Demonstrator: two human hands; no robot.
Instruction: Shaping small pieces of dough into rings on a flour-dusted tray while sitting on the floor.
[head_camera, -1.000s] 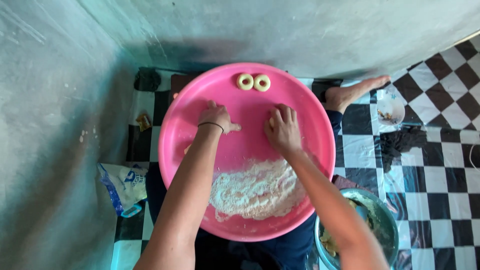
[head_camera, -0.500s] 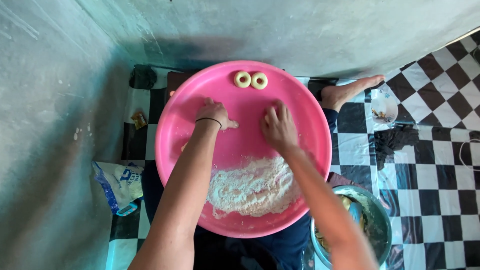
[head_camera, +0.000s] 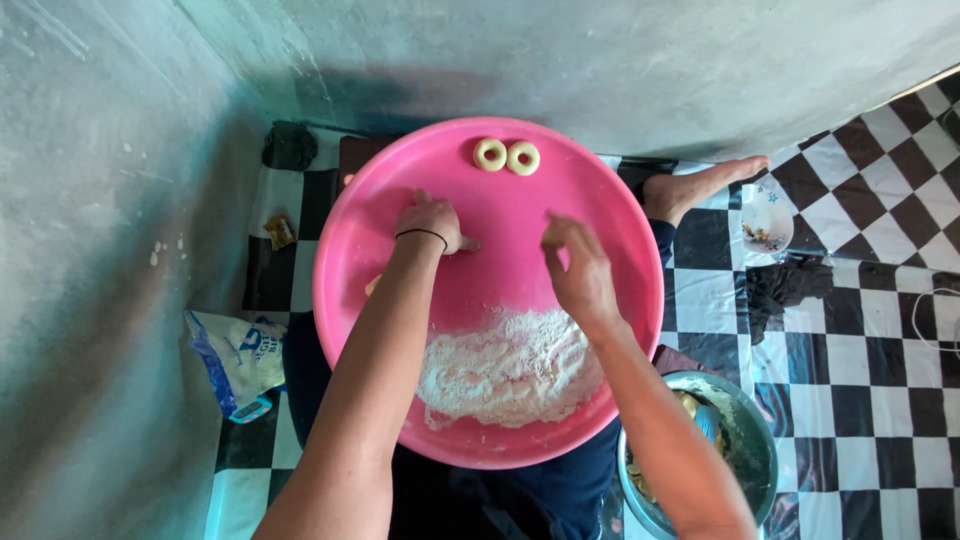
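Metal bowl (head_camera: 745, 425) cut off at bottom edge

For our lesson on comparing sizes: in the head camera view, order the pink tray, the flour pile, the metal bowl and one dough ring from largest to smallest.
1. pink tray
2. flour pile
3. metal bowl, partly cut off and nearer the lens, so its rank against the flour is unsure
4. dough ring

Two dough rings (head_camera: 506, 156), one pink tray (head_camera: 350, 260), one metal bowl (head_camera: 760, 430).
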